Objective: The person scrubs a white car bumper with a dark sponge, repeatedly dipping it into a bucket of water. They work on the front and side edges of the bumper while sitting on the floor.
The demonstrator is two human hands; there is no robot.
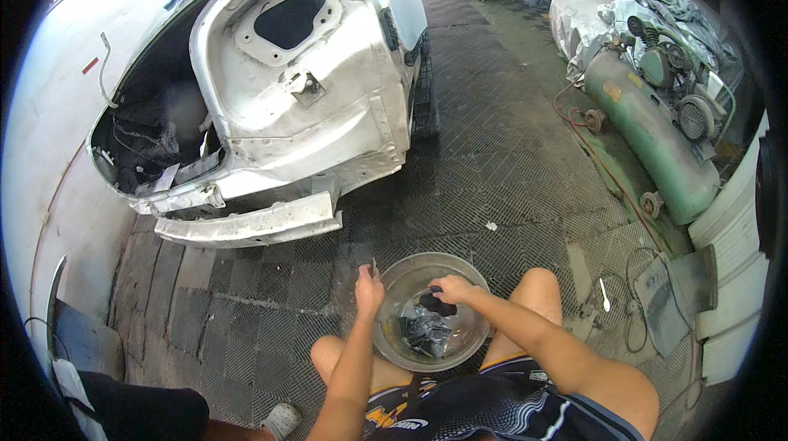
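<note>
A round metal basin [435, 265] stands on the floor between my knees. Dark, shiny flat pieces [425, 333] lie inside it, apparently in water. Over the basin, my right hand [453, 288] is closed around a wet-looking black cloth [438, 305], which hangs down toward those pieces. My left hand [368, 288] is at the basin's left rim, fingers closed on a small thin piece [375, 268] that sticks up; its kind is too small to make out.
Ahead on the left stands a stripped white car body [287, 125] with a loose-looking bumper beam [250, 223]. A green air compressor [648, 133] is at the right, with a hose along the floor. A white spoon-like item [605, 295] lies nearby. Another person's foot [282, 420] shows lower left.
</note>
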